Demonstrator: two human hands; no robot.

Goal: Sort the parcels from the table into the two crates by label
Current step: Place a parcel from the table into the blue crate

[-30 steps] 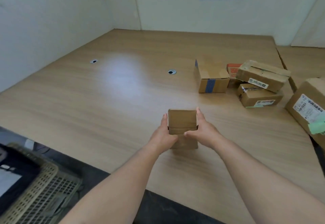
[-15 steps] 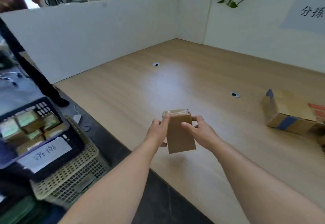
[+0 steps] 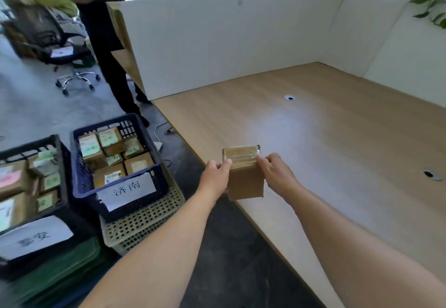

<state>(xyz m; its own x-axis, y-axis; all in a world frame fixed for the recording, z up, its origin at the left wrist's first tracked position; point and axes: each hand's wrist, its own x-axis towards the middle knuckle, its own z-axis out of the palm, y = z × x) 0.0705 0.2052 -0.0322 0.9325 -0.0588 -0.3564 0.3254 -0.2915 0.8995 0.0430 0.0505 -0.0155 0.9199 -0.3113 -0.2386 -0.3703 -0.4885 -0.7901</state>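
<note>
My left hand (image 3: 214,177) and right hand (image 3: 277,175) grip a small brown cardboard parcel (image 3: 245,182), its top taped clear, over the pale wooden tabletop's (image 3: 337,153) near edge. To my left, a dark blue plastic crate (image 3: 77,170) and a black plastic crate (image 3: 63,175) hold labelled boxes.

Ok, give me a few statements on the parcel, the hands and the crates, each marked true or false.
1. The left hand and right hand both grip the small brown cardboard parcel. True.
2. The parcel lies in the dark blue plastic crate. False: it is held over the edge of the light wooden table.
3. The blue crate already holds parcels. True.
4. The blue crate stands on the table. False: it sits on a beige perforated basket beside the table.
</note>
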